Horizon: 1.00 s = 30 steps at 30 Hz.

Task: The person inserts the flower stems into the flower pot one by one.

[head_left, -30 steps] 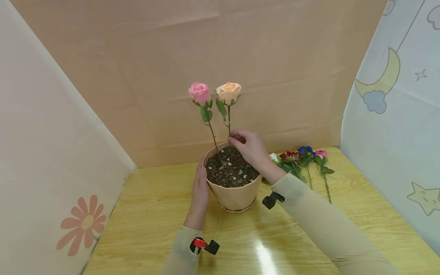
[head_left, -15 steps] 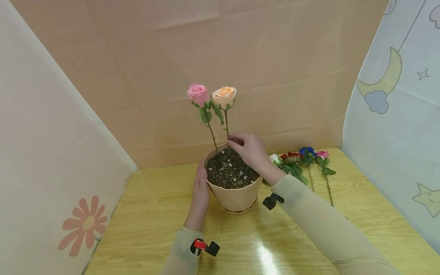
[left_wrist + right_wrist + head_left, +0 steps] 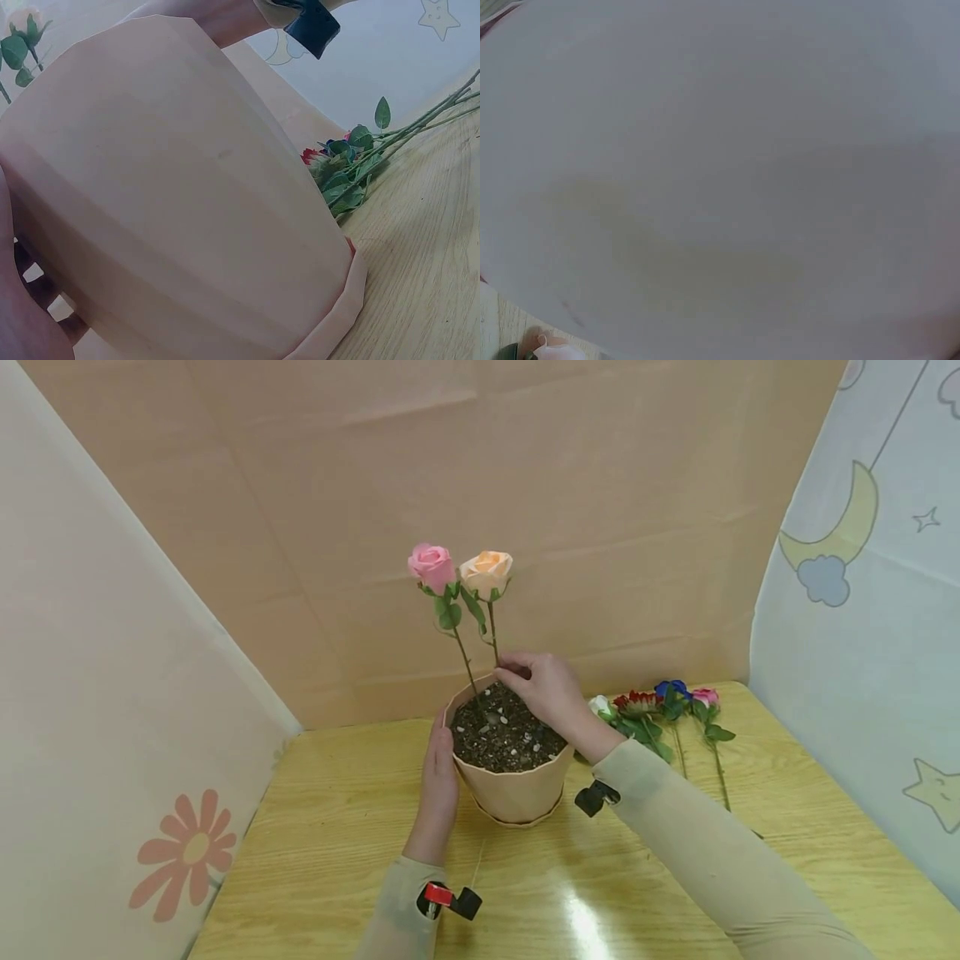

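A peach rose (image 3: 487,574) stands in a flowerpot (image 3: 513,793) filled with dark soil (image 3: 495,739). My right hand (image 3: 551,689) pinches its stem low down, above the far part of the soil; the stem's lower end is hidden behind the fingers. Left of it, a pink rose (image 3: 432,567) stands in the same soil, leaning slightly left. My left hand (image 3: 437,781) rests against the pot's left side, fingers extended along the wall. The left wrist view shows the pot's smooth wall (image 3: 180,180) close up. A pale, blurred surface (image 3: 720,165) fills most of the right wrist view.
Behind my right forearm, several cut flowers lie on the wooden table (image 3: 337,827): a white one (image 3: 602,707), a red one (image 3: 637,702), a blue one (image 3: 671,688) and a pink one (image 3: 705,697). A saucer (image 3: 337,307) sits under the pot. Cloth walls enclose the table.
The peach rose has moved down and left, its bloom now closer to the pink one. My right hand has lowered slightly with the stem. My left hand stays against the pot.
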### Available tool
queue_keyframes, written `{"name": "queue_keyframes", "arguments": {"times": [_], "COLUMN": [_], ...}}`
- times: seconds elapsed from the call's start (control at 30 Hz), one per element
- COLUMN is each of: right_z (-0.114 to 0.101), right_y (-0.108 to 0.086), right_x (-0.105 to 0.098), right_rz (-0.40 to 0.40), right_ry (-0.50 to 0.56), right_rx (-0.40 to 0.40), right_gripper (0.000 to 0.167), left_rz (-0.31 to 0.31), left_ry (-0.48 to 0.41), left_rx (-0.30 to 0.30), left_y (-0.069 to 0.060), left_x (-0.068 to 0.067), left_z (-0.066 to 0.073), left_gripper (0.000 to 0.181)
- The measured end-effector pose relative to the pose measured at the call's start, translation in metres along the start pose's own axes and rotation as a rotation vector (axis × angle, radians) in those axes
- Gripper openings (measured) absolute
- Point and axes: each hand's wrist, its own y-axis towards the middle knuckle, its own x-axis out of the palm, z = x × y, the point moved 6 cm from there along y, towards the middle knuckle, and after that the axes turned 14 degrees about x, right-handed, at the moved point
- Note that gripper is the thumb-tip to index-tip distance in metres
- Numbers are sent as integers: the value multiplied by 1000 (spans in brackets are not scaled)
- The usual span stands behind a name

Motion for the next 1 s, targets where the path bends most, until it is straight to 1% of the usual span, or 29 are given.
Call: {"name": "queue_keyframes", "arguments": {"times": [0.2, 0.3, 0.47, 0.63, 1.0], "right_z": [0, 0, 0, 1, 4], "right_y": [0, 0, 0, -1, -3], "right_x": [0, 0, 0, 0, -1], "right_rz": [-4, -4, -3, -7, -19], "right_ry": [-2, -2, 2, 14, 59], "right_rx": [6, 2, -4, -1, 26], "right_gripper": [26, 26, 27, 28, 33], "left_rz": [1, 6, 5, 3, 1], "left_ry": [-30, -31, -24, -19, -35], "left_rx": [-9, -22, -4, 12, 6], "left_y": [1, 0, 0, 1, -1], "left_x": [1, 1, 1, 1, 2], "left_z": [-1, -2, -1, 0, -2], "left_gripper": [59, 60, 61, 57, 63]}}
